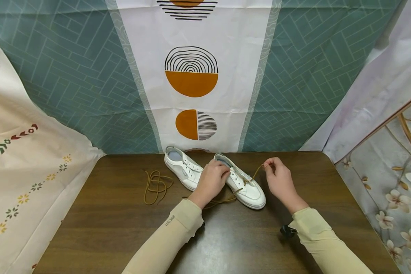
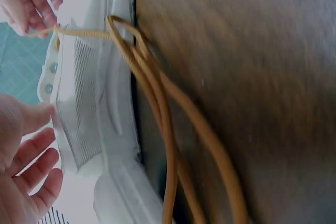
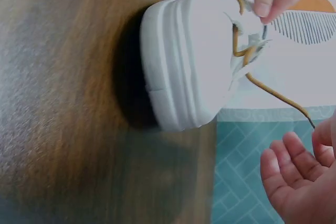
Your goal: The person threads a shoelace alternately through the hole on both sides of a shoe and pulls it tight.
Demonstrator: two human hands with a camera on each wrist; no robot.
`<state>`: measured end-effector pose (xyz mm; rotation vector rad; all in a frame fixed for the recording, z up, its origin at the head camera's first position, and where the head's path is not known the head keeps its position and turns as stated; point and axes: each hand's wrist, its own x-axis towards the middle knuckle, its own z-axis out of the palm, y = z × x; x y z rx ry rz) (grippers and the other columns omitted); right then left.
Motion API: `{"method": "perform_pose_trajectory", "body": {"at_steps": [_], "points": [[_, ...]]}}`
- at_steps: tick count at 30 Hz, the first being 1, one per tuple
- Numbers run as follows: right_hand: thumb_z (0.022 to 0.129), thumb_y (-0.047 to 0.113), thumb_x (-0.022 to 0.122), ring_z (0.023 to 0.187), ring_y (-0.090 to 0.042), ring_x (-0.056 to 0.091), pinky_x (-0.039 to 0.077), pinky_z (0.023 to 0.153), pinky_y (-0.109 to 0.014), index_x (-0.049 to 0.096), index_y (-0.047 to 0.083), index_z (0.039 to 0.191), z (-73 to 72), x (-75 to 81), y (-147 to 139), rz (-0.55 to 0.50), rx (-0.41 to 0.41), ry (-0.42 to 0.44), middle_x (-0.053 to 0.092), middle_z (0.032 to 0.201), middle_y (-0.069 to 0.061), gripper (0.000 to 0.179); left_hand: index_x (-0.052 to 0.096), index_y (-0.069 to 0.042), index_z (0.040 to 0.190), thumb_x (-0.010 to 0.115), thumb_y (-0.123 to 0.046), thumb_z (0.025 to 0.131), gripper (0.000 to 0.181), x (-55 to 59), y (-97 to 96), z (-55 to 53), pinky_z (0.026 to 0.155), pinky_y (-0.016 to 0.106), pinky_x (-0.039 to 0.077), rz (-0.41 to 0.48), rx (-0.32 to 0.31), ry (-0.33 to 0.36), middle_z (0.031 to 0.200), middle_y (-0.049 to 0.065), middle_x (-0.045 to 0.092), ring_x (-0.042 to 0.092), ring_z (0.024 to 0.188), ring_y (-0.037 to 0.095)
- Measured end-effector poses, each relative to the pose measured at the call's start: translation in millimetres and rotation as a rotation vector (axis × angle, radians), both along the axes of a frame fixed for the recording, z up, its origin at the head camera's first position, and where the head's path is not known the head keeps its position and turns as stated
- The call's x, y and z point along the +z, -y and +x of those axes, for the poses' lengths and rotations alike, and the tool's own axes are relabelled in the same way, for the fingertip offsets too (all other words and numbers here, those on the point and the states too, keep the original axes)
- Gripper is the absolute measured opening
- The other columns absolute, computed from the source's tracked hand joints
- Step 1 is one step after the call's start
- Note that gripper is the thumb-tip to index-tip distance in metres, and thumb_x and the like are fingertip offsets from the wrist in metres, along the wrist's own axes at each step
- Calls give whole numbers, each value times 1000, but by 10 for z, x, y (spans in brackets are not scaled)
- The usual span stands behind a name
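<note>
A white low shoe [image 1: 253, 198] sits on the brown table with its toe towards me, angled right. A brown shoelace [image 3: 274, 94] runs through eyelets close to the toe. My right hand [image 1: 279, 179], to the right of the shoe, pinches one end of this lace between thumb and fingertip and holds it taut. At the opening's edge, the thumb and fingertips of my left hand [image 1: 214, 177] grip the shoe's upper. The lace's other length hangs over the side onto the table, as the left wrist view shows.
Left of the held shoe stands a second white shoe [image 1: 181, 167], without a lace in its visible eyelets. Farther left lies a loose brown lace [image 1: 157, 186] in loops. A patterned cloth [image 1: 205, 102] hangs directly behind the table [image 1: 123, 236].
</note>
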<state>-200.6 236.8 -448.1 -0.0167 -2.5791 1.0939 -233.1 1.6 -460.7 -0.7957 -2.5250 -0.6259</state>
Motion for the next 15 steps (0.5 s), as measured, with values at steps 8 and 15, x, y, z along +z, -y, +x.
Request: {"method": "perform_pose_trajectory", "body": {"at_steps": [8, 15], "points": [[100, 25, 41, 93, -14, 60, 47, 76, -22, 49, 6, 104, -13, 94, 26, -192, 113, 55, 68, 108, -9, 21, 74, -18, 91, 71, -18, 82, 9, 9, 46, -12, 79, 34, 47, -81, -10, 60, 91, -3, 69, 59, 90, 18], [102, 22, 37, 89, -13, 66, 52, 84, -25, 41, 9, 104, -28, 210, -7, -733, 258, 66, 62, 91, -10, 13, 74, -16, 92, 71, -17, 82, 10, -23, 58, -23, 82, 28, 48, -58, -15, 66, 90, -2, 69, 58, 90, 16]]}}
